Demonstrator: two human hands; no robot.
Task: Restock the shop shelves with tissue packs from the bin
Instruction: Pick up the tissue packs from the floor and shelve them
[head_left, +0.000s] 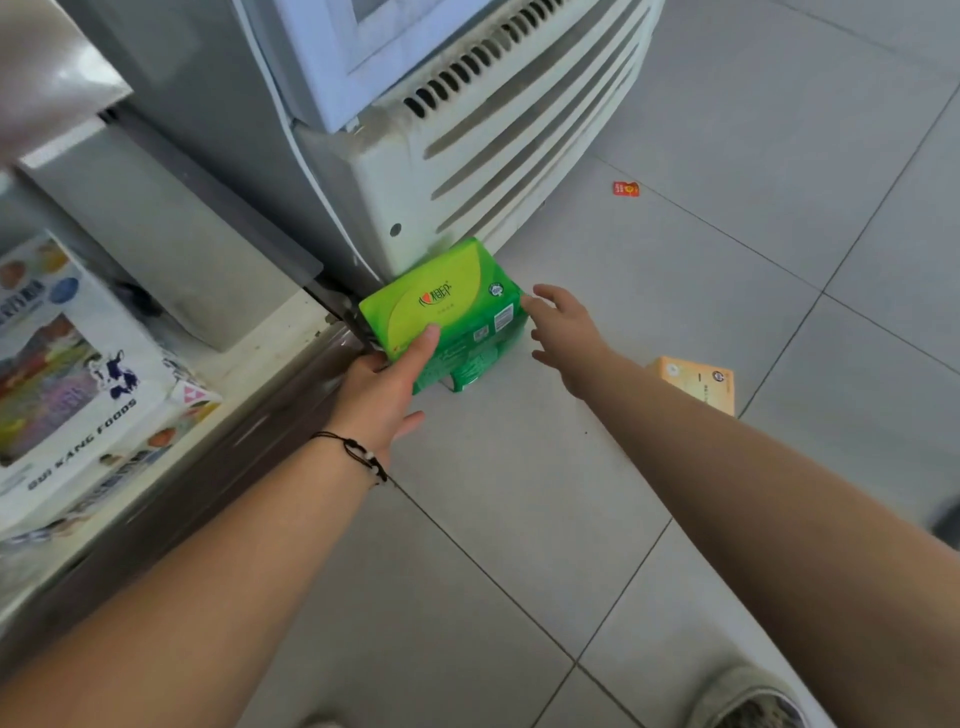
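Green tissue pack (447, 306) held low over the floor (675, 260), just in front of the white cooler base (467, 171). More green packs (467, 366) directly beneath it, apparently a small stack on the tiles; whether the top pack is lifted clear or resting on them cannot be told.

Left hand (387, 387) gripping the near-left end: thumb (423, 345) pressed flat on the yellow-green top face, remaining fingers curled under and out of sight. Right hand (563, 332) released, fingers spread and relaxed, fingertips touching or nearly touching the pack's far-right end by the barcode; holding nothing.

Handling, judged from look only: soft plastic-wrapped pack, likely light, squashy under pressure, film glossy and probably a bit slippery. Not fragile, but wrapper could crease or tear if pinched by one corner. One-handed end grip risks sagging or twisting away from the thumb. Better hold: right fingers closed over the end opposite the left thumb, palms squeezing inward across the long axis, or flat support beneath the underside.

No bin in view. Shelf edge (171, 415) left of the left wrist, carrying a printed carton (67, 374). Orange box (698, 384) on the floor beyond the right forearm.
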